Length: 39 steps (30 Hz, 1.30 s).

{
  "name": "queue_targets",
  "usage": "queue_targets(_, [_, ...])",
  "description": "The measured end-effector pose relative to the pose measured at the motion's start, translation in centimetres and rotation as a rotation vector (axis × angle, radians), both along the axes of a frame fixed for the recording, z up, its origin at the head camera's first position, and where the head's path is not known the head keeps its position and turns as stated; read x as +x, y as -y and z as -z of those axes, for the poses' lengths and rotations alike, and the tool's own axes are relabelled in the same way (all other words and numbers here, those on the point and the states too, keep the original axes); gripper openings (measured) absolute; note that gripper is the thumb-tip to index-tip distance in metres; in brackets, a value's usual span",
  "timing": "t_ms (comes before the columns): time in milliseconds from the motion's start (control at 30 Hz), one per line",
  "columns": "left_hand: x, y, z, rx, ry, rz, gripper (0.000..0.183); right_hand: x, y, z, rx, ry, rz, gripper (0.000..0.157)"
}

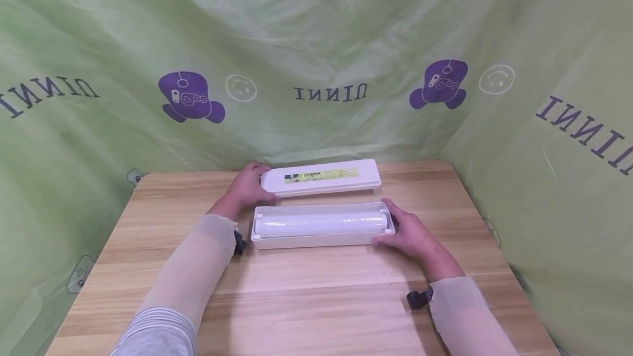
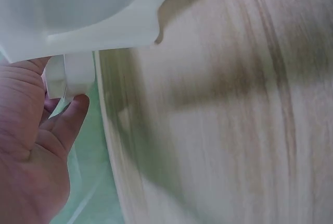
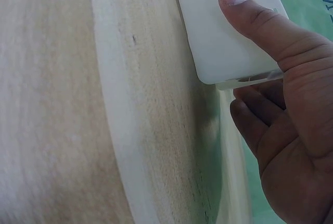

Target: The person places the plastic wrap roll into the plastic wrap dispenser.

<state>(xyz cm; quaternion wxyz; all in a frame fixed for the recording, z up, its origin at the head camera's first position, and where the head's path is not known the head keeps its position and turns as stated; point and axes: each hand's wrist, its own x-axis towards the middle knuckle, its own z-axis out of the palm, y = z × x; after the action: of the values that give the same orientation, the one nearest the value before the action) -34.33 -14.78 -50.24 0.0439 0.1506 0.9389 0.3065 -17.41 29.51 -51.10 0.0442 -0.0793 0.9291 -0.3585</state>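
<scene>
A long white box (image 1: 316, 242) stands uncovered on the table, with a white roll of what looks like cling film (image 1: 321, 224) lying along its inside. My right hand (image 1: 414, 235) grips the right end of this box, thumb on the near side; in the right wrist view the thumb lies flat along the white wall (image 3: 229, 36). Behind the box is its white lid (image 1: 336, 181), bearing a yellow-green label. My left hand (image 1: 249, 187) pinches the lid's left end between thumb and fingers. In the left wrist view, the box's corner (image 2: 104, 36) partly covers the lid's end (image 2: 78, 73).
The wooden table (image 1: 316, 301) carries both parts near its back edge. A green printed curtain (image 1: 316, 37) hangs close behind and along both sides. Small black devices, one at the left wrist (image 1: 239, 243) and one at the right wrist (image 1: 419, 298), stick out inward from the sleeves.
</scene>
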Motion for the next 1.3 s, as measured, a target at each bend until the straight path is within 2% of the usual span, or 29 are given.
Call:
queue_targets(500, [0.7,0.3,-1.4,-0.031,-0.009,0.015,0.103,0.3,-0.3,-0.1,-0.029,-0.005,-0.001,0.127])
queue_targets(633, [0.8,0.2,-1.5,-0.024,0.002,0.000,0.104,0.1,-0.6,-0.3,-0.038,-0.029,-0.019,0.122])
queue_targets(733, [0.9,0.2,-1.6,-0.029,-0.003,0.002,0.104,-0.4,-0.8,-0.9,-0.044,-0.059,-0.028,0.114])
queue_targets(833, [1.0,0.3,-1.8,-0.031,-0.003,0.010,0.104,-1.1,-1.1,-1.6,-0.051,-0.052,-0.004,0.111])
queue_targets(1000, [1.5,0.3,-2.2,-0.023,0.003,0.012,0.106,-2.3,-1.2,-2.6,-0.032,-0.022,0.057,0.111])
queue_targets(1133, [1.7,0.2,-2.5,-0.021,0.001,0.012,0.106,-3.3,-1.2,-2.9,0.007,-0.031,0.077,0.113])
queue_targets(1300, [1.9,0.2,-2.8,-0.025,-0.014,0.009,0.107,-4.3,-0.9,-3.0,-0.004,-0.038,0.093,0.116])
